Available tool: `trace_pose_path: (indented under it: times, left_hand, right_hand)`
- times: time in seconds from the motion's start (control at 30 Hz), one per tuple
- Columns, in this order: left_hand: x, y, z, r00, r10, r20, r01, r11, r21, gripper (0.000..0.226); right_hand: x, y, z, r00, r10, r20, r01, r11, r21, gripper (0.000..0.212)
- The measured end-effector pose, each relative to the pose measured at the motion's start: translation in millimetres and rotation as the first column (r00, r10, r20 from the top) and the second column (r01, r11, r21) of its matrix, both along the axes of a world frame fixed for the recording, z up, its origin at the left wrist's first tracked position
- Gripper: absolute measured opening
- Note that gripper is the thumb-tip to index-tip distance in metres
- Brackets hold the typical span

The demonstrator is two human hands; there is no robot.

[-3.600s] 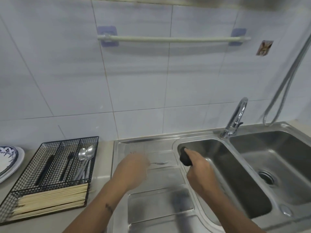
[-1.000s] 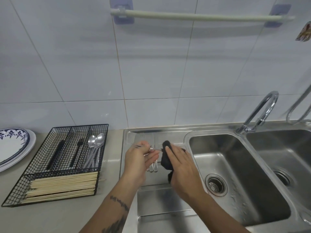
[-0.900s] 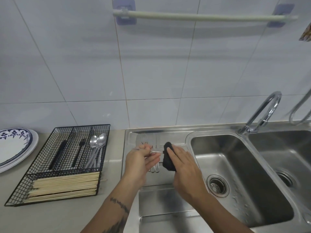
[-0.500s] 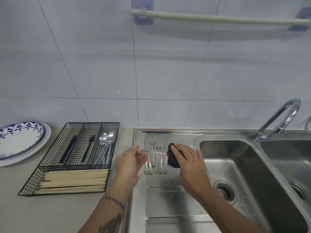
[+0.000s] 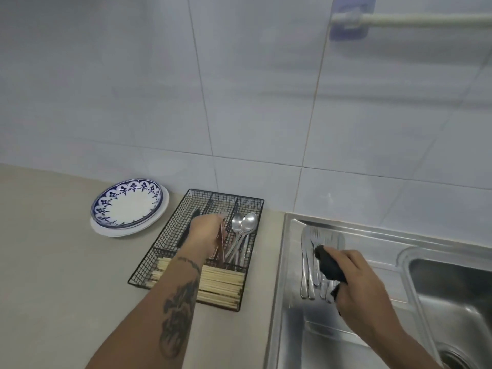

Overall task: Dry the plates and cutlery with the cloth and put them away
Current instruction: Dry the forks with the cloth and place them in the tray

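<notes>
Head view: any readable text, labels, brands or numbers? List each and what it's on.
None readable.
The plates carry a blue pattern only, no lettering.
The forearm tattoo is a dark figure, not legible as words.
Cutlery tray, spoons and sink show no visible marks.

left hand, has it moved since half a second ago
Yes. The left hand has gone left, from the edge of the sink drainboard to over the wire cutlery tray, bringing the fork down into a middle compartment.

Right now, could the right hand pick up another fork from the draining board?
Probably yes: the right hand hovers directly over the forks, nothing between, though its grip already holds the black cloth.
</notes>
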State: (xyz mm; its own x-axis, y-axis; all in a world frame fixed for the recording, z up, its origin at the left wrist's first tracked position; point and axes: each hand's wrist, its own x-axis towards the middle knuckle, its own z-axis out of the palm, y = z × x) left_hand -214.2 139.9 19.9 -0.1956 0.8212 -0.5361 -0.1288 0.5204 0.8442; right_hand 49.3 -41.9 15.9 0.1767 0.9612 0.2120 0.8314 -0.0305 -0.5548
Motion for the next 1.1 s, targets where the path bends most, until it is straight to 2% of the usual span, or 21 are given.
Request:
trace_pose_path:
  times: [0.07,0.13,0.17,0.27,0.33,0.4,0.47,0.57,0.63,0.73,0.8,0.87,1.0,1.1]
  left_hand:
    - [-11,18,-3,0.973,-0.085,-0.216,0.095,0.995,0.039,0.008]
    - [-16,31,-9,0.897,-0.123,-0.425,0.180,0.979,0.095,0.028]
    - [-18,36,-14,0.864,-0.137,-0.484,0.216,0.970,0.112,0.038]
    - [-21,51,-29,0.778,-0.222,-0.588,0.322,0.944,0.069,0.044]
    - [-18,55,-40,0.733,-0.266,-0.626,0.357,0.934,0.020,0.035]
    - [-12,53,-47,0.666,-0.270,-0.695,0.381,0.924,0.006,0.035]
    - [-1,49,-49,0.614,-0.213,-0.760,0.394,0.917,0.061,0.045]
    - [30,31,-42,0.604,-0.065,-0.794,0.443,0.856,0.267,0.036]
    - [63,15,-39,0.611,-0.131,-0.781,0.567,0.761,0.316,0.024]
    - [121,-13,-51,0.563,-0.396,-0.725,0.720,0.665,0.197,0.015]
    - [157,-31,-67,0.491,-0.461,-0.739,0.771,0.625,0.122,0.012]
    - [184,-47,-83,0.429,-0.456,-0.780,0.788,0.612,0.075,0.013]
    - [207,-56,-102,0.319,-0.392,-0.863,0.768,0.641,-0.007,0.029]
    - [215,-52,-103,0.275,-0.392,-0.878,0.752,0.656,-0.057,0.037]
  right_hand:
    - [-1,4,-5,1.000,0.008,-0.026,-0.008,1.000,-0.021,0.077]
    - [2,8,-11,0.999,0.001,-0.043,-0.002,1.000,-0.029,0.078]
    - [4,10,-13,0.999,-0.002,-0.046,0.000,1.000,-0.030,0.078]
    - [10,14,-15,0.999,-0.011,-0.034,0.010,0.999,-0.038,0.078]
    - [15,14,-16,1.000,-0.027,-0.005,0.026,0.999,-0.039,0.077]
    - [22,12,-17,0.999,-0.040,0.016,0.040,0.999,-0.029,0.077]
    - [30,10,-19,0.998,-0.063,0.014,0.063,0.998,-0.027,0.077]
    - [40,8,-23,0.996,-0.090,-0.012,0.090,0.996,-0.018,0.073]
    - [43,7,-25,0.994,-0.108,-0.037,0.107,0.994,-0.013,0.071]
    - [45,5,-28,0.988,-0.134,-0.073,0.134,0.991,-0.006,0.071]
    - [47,1,-28,0.986,-0.139,-0.095,0.139,0.990,-0.001,0.072]
    - [51,-7,-30,0.984,-0.136,-0.114,0.136,0.991,-0.012,0.072]
    - [62,-26,-36,0.978,-0.162,-0.132,0.158,0.987,-0.037,0.072]
    - [73,-35,-39,0.966,-0.210,-0.149,0.203,0.977,-0.064,0.071]
